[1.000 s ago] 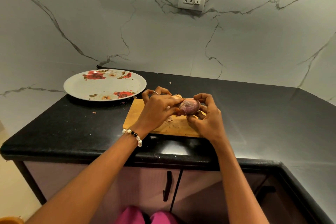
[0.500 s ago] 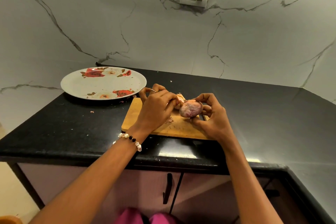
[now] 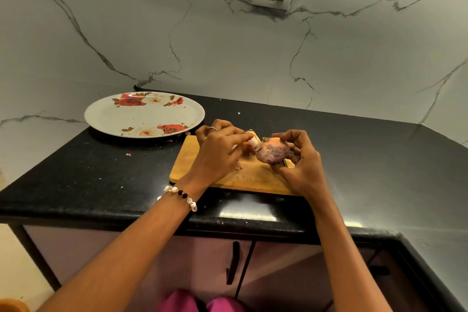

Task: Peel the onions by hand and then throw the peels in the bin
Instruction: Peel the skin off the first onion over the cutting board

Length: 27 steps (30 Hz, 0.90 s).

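On the black bench (image 3: 101, 175) sit a flowered plate (image 3: 144, 115) and a wooden board (image 3: 202, 172); above the board the right hand (image 3: 298, 162) cups the onion (image 3: 274, 152). The left hand (image 3: 217, 152) pinches a strip of skin (image 3: 253, 144) at its top — peeling looks midway. Next, likely pull that strip free without tearing — no bin shows.

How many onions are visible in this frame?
1. The onion is held above the cutting board by the right hand, while the left hand pinches its peel. Others may be hidden behind the hands.
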Tool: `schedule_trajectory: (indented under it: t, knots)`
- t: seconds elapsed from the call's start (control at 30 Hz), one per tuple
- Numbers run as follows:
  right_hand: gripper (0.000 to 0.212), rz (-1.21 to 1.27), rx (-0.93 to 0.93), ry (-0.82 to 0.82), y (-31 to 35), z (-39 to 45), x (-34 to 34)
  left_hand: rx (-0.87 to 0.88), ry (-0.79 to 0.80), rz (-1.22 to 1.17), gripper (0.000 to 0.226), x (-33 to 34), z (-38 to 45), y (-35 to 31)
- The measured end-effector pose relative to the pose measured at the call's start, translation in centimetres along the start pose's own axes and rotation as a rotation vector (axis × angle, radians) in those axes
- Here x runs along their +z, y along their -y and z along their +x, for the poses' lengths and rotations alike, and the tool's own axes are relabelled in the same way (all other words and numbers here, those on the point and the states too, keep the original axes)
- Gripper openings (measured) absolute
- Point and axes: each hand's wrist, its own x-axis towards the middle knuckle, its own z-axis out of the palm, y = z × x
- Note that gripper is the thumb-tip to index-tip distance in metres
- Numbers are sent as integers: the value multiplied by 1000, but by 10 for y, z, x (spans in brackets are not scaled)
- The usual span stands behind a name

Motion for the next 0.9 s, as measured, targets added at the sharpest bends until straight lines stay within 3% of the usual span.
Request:
schedule_trajectory:
  t: [0.13, 0.33, 0.53, 0.73, 0.9]
  knots:
    - [58, -14, -23, 23, 2, -1, 1, 26, 74, -39, 54, -1, 0, 1]
    - [53, 1, -57, 69, 4, -2, 2, 82, -9, -37, 24, -3, -2, -2]
    - [54, 25, -54, 104, 7, -3, 3, -59, -86, -87, 17, -5, 1, -6]
    - [58, 45, -47, 138, 11, -4, 3, -210, -77, -143, 24, -9, 3, -11]
    - [54, 150, -26, 97, 11, -4, 0, -336, -108, -230, 17, -13, 5, -7]
